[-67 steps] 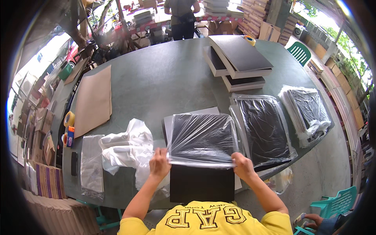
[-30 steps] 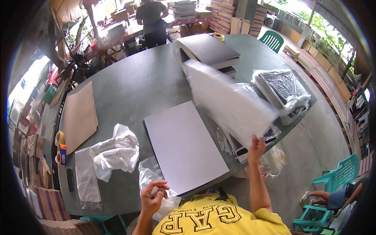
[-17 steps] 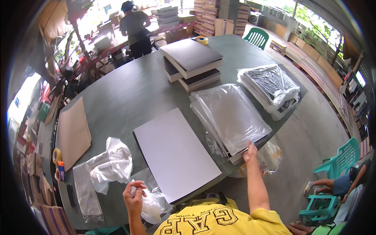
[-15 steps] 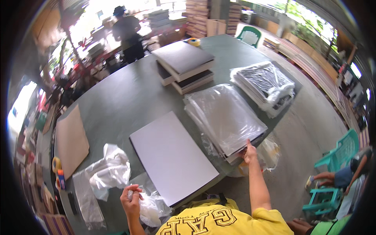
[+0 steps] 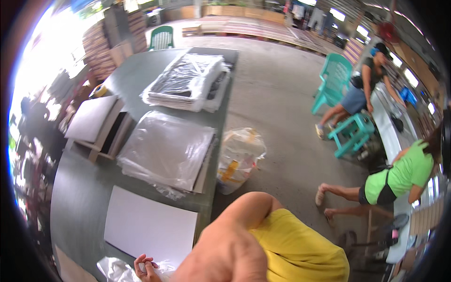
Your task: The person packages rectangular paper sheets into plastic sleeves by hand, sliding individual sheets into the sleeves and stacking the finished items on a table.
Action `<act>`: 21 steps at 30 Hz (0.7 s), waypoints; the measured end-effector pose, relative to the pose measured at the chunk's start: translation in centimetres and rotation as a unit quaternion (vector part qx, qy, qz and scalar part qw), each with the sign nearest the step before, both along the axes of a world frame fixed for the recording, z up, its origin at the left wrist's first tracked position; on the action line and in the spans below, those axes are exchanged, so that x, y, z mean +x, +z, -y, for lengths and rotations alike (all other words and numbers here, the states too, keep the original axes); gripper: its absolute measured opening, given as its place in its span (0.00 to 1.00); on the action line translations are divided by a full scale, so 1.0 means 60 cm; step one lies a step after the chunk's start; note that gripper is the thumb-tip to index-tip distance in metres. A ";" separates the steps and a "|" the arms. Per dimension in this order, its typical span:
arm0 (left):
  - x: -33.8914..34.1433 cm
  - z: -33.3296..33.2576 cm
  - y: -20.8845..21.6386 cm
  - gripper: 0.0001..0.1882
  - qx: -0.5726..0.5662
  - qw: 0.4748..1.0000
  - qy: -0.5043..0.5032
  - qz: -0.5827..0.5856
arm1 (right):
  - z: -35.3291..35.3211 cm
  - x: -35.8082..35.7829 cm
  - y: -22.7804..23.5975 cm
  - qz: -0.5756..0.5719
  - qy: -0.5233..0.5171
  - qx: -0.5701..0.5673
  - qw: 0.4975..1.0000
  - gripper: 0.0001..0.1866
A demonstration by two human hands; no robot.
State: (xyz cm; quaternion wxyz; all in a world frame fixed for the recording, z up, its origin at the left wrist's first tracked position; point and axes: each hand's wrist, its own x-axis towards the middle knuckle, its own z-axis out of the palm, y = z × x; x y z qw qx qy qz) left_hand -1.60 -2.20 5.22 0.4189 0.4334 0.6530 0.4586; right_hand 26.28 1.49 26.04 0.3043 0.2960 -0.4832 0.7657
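Open-sided shed, concrete floor [image 5: 282, 84]; long dark green bench [image 5: 77, 211] on the left, with two people, one in a dark top [image 5: 373, 73], one in a lime top [image 5: 394, 181], at the far right.

White sheet [image 5: 150, 223] lies flat at the near end of the bench, close to its right edge. Crumpled white film [image 5: 112, 269] sits at its near-left corner. Bagged flat stack [image 5: 164, 145] is just beyond the sheet, wrapped black stack [image 5: 185, 80] beyond that. Thick block pile [image 5: 91, 122] to their left. Loose plastic bag [image 5: 242, 160] is off the bench edge, with bits of stuff inside.

Left hand [image 5: 146, 270] is by the sheet's near edge, among the film. Its grip is part curled; can't tell if it has hold of anything, the frame cuts it off. Right hand [image 5: 230, 256] is up close to the lens, blurred; fingers don't show, so can't tell how far open that grip is or what's in it.

Handling, my read: sheet is light, stiffish, smooth; corners and edges likely to crease or mark. Take it by two opposite edges, palms off the face. Film is near weightless, limp, slippery, tears easily; pinch at a hem. Bagged stack looks heavier, layers may slide inside the slick wrap; support from below, both sides.
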 end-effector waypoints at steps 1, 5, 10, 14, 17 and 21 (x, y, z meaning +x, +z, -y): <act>0.009 -0.007 -0.002 0.12 -0.007 1.000 -0.010 -0.012 | 0.005 -0.005 0.005 -0.014 0.006 -0.010 1.000 0.24; 0.001 -0.025 -0.031 0.10 -0.002 0.998 -0.048 -0.036 | 0.010 -0.022 0.018 -0.061 0.045 -0.042 0.996 0.27; 0.002 -0.052 -0.035 0.10 0.002 0.996 -0.072 -0.043 | 0.023 -0.023 0.030 -0.108 0.078 -0.063 0.989 0.31; -0.008 -0.074 -0.035 0.10 0.018 0.996 -0.069 -0.047 | 0.028 -0.027 0.033 -0.132 0.085 -0.053 0.986 0.34; -0.030 -0.090 -0.030 0.10 0.033 0.997 -0.053 -0.051 | 0.034 -0.030 0.032 -0.111 0.093 -0.062 0.987 0.34; -0.068 -0.120 -0.015 0.10 0.083 0.995 0.011 -0.059 | 0.048 -0.020 0.044 -0.021 0.103 -0.104 0.989 0.33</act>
